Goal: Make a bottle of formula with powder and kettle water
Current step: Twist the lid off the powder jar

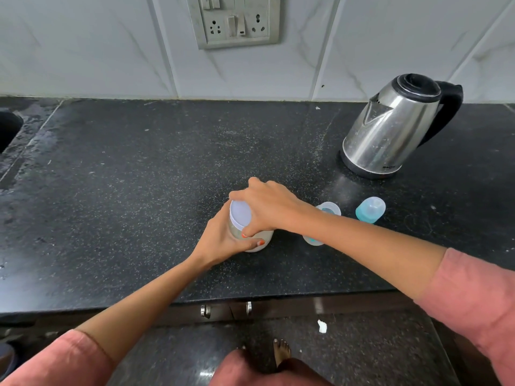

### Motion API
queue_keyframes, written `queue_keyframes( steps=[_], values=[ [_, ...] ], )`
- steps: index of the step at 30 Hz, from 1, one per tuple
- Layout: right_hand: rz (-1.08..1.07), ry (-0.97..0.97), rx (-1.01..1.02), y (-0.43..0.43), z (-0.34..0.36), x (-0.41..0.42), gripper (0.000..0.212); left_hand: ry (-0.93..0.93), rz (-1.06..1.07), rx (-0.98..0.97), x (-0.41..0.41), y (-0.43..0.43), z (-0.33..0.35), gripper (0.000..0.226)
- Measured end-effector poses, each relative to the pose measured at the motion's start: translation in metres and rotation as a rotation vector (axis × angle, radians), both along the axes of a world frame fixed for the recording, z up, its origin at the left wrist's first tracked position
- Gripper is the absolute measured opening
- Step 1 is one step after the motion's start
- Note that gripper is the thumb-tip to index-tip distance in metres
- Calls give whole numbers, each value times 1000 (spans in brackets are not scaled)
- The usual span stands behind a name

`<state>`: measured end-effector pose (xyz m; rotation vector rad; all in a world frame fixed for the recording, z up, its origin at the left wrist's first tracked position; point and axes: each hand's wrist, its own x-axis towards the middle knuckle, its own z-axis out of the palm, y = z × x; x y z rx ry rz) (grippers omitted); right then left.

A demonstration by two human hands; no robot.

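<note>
Two hands on powder jar (260, 245), mid counter (139, 176): left hand (223, 236) wraps its body, right hand (269, 208) grips lid (239, 213) from above. Bottle (330, 208) just R of jar; kettle (390, 129) far R.

Your surface (139, 190) is black with fine pale speckles. The kettle (390, 129) is silver steel with a black top and handle. The jar (262, 243) is milky white, its lid (239, 213) pale lavender. The bottle cap (369, 210) is teal and clear. Your sleeves (473, 296) are dusty pink, your nails (244, 235) orange.
</note>
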<state>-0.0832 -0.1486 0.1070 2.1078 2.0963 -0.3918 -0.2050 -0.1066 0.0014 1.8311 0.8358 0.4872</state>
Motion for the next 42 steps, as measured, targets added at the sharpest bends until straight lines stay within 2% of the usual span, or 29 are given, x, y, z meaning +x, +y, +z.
queue_keyframes(
  steps=[5,8,10,13,15,17,20,23,26,31,33,35,38,42],
  values=[
    [174,23,-108,1,6,10,69,20,-7,12,0,2,0,71],
    [275,126,-185,4,6,18,67,16,-9,9,-1,2,-2,79],
    [320,183,-236,7,7,22,70,17,-2,9,-1,2,-3,75],
    [247,328,-231,10,11,22,73,32,5,17,-1,2,-2,75],
    [97,426,-112,10,14,21,65,10,-6,9,-1,1,-1,77],
    [-38,307,-19,8,12,17,61,-4,-17,-2,-1,1,0,79],
    [-71,-54,-26,2,4,3,66,-28,-28,-1,0,0,0,76],
    [-45,-166,-6,-1,-3,-11,68,-33,-34,-15,-1,0,-1,74],
    [11,-126,-19,-1,1,-9,61,-22,-33,-43,-1,1,-3,75],
    [235,122,-206,3,10,8,70,1,-20,-45,0,-1,-3,79],
    [193,213,-226,2,10,13,74,0,-22,-29,0,-1,-3,81],
    [66,253,-153,1,8,13,75,-34,-25,-36,-1,-1,-3,80],
    [-85,114,-32,0,4,8,67,-66,-18,-35,-1,-1,-3,79],
    [-73,-93,-32,-3,-2,-4,65,-69,-30,-39,-1,-1,-3,80]
  ],
)
